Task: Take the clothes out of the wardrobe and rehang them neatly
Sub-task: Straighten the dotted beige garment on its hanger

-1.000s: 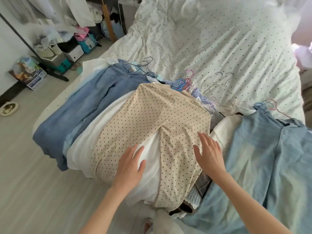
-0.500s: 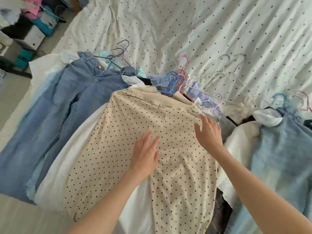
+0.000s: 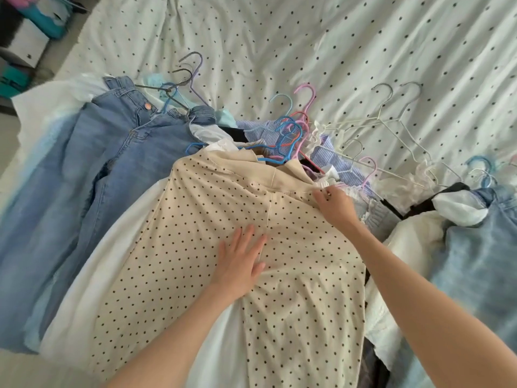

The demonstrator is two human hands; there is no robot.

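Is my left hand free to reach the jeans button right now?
Probably yes: the left hand lies flat on the polka-dot garment, holding nothing, and the jeans button lies uncovered up-left.

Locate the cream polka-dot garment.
Head view, centre: the cream polka-dot garment tops the clothes pile on the bed, between blue denim jeans and a pale denim piece.

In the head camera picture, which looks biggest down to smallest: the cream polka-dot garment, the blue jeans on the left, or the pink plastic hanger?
1. Cream polka-dot garment, though it lies nearest the camera, which flatters it.
2. Blue denim jeans on the left, not far behind, so that ranking is unsure.
3. Pink plastic hanger, clearly smallest.
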